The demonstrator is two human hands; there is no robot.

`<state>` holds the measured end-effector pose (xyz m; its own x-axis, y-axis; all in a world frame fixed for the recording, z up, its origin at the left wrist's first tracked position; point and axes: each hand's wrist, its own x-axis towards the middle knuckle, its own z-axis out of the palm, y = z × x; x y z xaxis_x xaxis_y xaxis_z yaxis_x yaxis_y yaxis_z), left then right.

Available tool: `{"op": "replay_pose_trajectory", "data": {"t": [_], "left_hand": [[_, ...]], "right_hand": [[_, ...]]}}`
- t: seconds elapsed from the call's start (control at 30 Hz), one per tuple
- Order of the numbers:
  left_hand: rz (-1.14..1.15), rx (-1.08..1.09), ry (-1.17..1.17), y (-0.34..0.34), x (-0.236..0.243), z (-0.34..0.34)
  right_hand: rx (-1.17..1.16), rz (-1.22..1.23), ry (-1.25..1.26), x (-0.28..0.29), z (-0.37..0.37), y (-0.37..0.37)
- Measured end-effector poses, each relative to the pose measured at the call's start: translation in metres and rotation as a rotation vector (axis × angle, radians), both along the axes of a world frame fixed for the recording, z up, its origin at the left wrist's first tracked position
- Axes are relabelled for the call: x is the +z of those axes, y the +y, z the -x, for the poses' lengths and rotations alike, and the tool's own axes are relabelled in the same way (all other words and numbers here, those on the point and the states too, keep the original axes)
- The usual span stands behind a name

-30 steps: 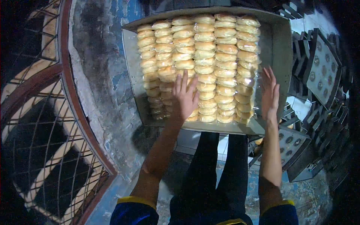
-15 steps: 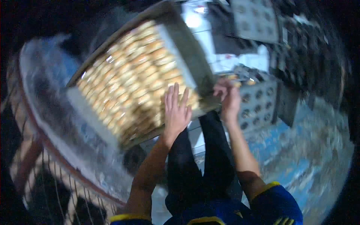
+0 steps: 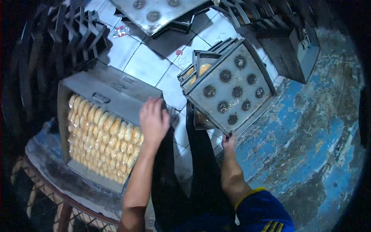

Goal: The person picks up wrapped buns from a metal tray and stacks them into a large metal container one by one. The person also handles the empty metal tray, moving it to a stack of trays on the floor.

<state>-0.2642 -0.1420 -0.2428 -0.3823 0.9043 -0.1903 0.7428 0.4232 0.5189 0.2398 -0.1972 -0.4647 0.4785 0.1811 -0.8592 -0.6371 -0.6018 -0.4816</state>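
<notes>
On the left stands a metal box (image 3: 116, 91), tilted, packed with rows of glossy golden bread rolls (image 3: 102, 131). My left hand (image 3: 152, 120) is over the box's right corner, fingers extended and somewhat blurred; contact with the edge is unclear. To the right, a grey metal tray (image 3: 247, 79) with several round dark marks lies slanted over a stack of other trays. At its near corner my right hand (image 3: 228, 142) is closed, gripping the edge. Bread rolls (image 3: 205, 69) show between the stacked trays on its left side.
Another spotted metal tray (image 3: 162, 11) sits at the far edge. Stacked metal trays (image 3: 83, 34) stand far left, and an open metal box (image 3: 297, 58) far right. White floor tiles (image 3: 145, 62) meet a worn blue-grey floor (image 3: 293, 127). A railing (image 3: 69, 205) runs lower left.
The view has swung right, so the roll-filled box sits further left. My left hand has gone from the rolls to the box's corner. My right hand now grips the spotted tray.
</notes>
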Motion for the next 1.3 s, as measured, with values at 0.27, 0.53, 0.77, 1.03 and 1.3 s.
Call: {"op": "replay_pose_trajectory", "data": {"t": [0.27,0.53,0.77,1.03,1.3], "left_hand": [[0.312,-0.150,0.386,-0.013,0.023,0.024],[0.218,-0.145,0.233,0.004,0.017,0.007],[0.198,-0.109,0.176,0.005,0.007,0.004],[0.244,-0.105,0.196,-0.013,0.006,0.017],[0.285,-0.132,0.163,-0.002,0.001,0.009]], "right_hand": [[-0.231,-0.129,0.203,0.112,0.083,0.014],[0.426,-0.486,0.146,0.244,0.017,0.110],[0.356,-0.534,0.249,0.266,0.144,0.245],[0.345,-0.643,0.617,0.125,0.480,0.439],[0.578,-0.539,0.473,0.047,0.535,0.516]]}}
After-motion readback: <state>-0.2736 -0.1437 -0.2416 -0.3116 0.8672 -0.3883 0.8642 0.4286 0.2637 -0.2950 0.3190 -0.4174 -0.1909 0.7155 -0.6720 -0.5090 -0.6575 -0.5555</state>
